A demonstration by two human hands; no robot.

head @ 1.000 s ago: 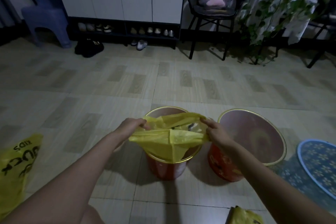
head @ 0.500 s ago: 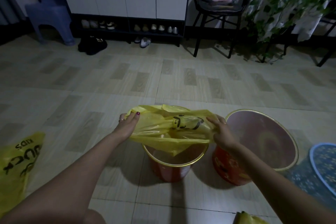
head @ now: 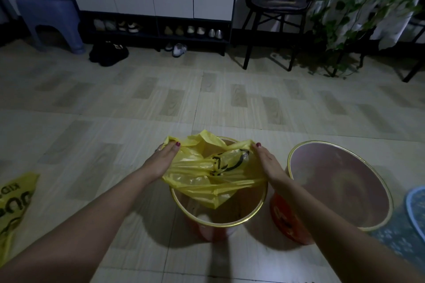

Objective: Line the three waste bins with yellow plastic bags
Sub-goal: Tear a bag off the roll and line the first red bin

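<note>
The person's left hand (head: 163, 160) and right hand (head: 266, 161) each pinch one side of the mouth of a thin yellow plastic bag printed with black marks (head: 215, 171), stretching it open over a round red waste bin with a gold metal rim (head: 219, 221). The left hand grips the film at about ten o'clock on the rim and the right hand at about two o'clock. The bag's body sags into the opening but is bunched and crumpled; its mouth is not yet folded over the rim on any side, and the near arc of the rim, from four to eight o'clock, is bare.

At three o'clock from that bin, just beside it, stands a second red waste bin with a gold rim (head: 340, 193), tilted towards the camera and showing an unlined pinkish interior. Further along at three o'clock, at the frame's edge, a pale blue patterned bin (head: 414, 216) is only partly in view; no liner shows on what can be seen. A second yellow plastic bag with black lettering (head: 16, 204) lies flat on the tiled floor (head: 138, 103) at nine o'clock, well apart from the bins.

As a judgement, the task is early: the first liner is only half seated, and two bins remain
</note>
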